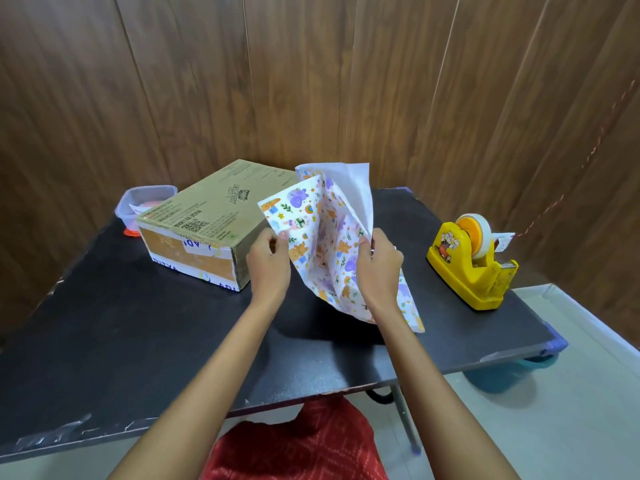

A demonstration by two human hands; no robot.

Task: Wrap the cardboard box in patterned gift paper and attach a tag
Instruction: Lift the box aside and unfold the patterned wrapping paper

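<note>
- The left hand (270,261) pinches the left flap of a folded sheet of white gift paper (322,237) printed with small coloured animals and rainbows.
- The right hand (379,268) pinches the right flap. Both forearms reach forward from the near edge, with the hands apart and the fold between them.
- The gift paper is half open like a book, held up over the middle of the black table (138,341). Its plain white back shows at the top. Its lower corner hangs toward the right edge, and I cannot tell whether it touches the table.
- The brown printed cardboard box (204,216) stands unwrapped toward the back left corner, beyond and left of the hands, so the left hand is nearer. It sits skewed, one corner pointing at the hands, and its long axis seems to run toward the back edge.
- The sheet probably has to be spread flat mid-table before the box is brought rightward onto it.
- A yellow plastic tape dispenser (474,261) stands by the right edge, well apart from the right hand.
- A clear plastic tub (145,202) sits at the back left corner behind the box. Something white lies inside, too small to identify.
</note>
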